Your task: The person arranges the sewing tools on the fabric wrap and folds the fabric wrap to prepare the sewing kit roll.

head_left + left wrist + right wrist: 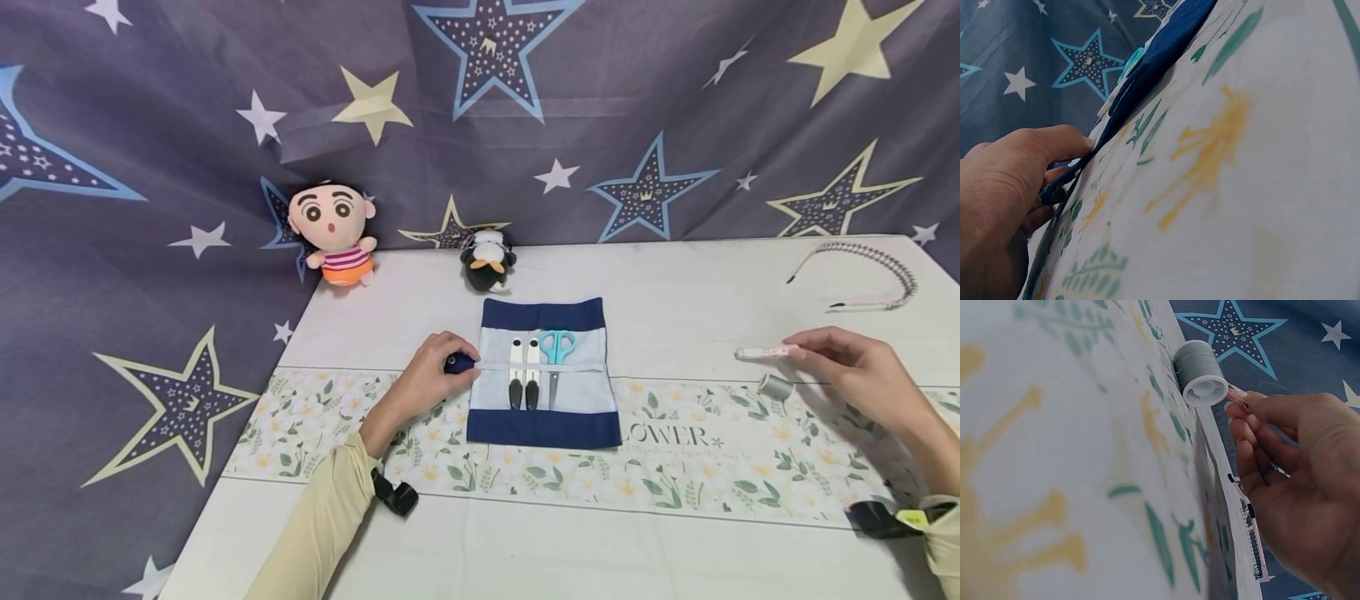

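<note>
A navy and pale-blue fabric pouch (543, 431) lies unrolled on the table. Under its white band sit two white-and-black thread snippers (525, 379) and a pair of turquoise-handled scissors (557, 346). My left hand (437, 371) pinches the navy tab (459, 362) at the pouch's left side; the left wrist view shows thumb and fingers on either side of the navy cloth. Off to the right, my right hand (862, 367) holds a slim pinkish-white stick (761, 352) by one end; its exact kind is unclear. A grey thread spool (776, 387) lies just below that stick.
A plush doll (337, 237) and a penguin plush (487, 260) are at the back of the table. A headband (900, 267) lies at the back right. A star-patterned curtain (600, 67) hangs behind, and a floral strip (697, 467) crosses the white tablecloth.
</note>
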`<state>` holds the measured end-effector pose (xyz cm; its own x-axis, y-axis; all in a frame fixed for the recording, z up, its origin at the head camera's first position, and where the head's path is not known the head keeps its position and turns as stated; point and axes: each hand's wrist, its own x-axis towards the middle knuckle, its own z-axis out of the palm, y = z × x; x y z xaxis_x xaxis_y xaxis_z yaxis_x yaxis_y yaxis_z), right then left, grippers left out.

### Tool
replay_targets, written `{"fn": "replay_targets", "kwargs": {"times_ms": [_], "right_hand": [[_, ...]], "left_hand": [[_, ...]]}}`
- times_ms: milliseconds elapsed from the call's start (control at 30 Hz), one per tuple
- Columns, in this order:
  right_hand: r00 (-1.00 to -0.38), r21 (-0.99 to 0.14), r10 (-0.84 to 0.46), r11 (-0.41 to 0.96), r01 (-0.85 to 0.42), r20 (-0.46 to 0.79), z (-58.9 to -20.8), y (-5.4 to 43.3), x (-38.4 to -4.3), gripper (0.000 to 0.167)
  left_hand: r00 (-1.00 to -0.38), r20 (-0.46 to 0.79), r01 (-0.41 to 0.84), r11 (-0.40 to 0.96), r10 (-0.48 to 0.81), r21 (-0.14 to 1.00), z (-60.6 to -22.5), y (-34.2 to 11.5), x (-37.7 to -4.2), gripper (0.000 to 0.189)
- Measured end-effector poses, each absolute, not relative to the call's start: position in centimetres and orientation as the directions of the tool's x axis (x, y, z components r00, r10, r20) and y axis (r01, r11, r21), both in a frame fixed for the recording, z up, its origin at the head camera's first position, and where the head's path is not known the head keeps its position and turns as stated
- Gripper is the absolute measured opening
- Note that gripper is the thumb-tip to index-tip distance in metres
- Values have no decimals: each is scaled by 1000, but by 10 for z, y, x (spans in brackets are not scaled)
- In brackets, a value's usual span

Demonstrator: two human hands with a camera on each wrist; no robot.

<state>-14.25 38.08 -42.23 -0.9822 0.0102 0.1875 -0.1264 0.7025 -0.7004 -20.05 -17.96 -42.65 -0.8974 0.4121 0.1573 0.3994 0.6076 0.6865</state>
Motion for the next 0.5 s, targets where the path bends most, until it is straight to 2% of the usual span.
{"fn": "replay_targets", "kwargs": {"times_ms": [500], "right_hand": [[-969, -767, 7, 613, -190, 246, -412, 361, -154, 25]], "left_hand": [[-896, 155, 402, 607, 417, 685, -427, -180, -201, 16]]}}
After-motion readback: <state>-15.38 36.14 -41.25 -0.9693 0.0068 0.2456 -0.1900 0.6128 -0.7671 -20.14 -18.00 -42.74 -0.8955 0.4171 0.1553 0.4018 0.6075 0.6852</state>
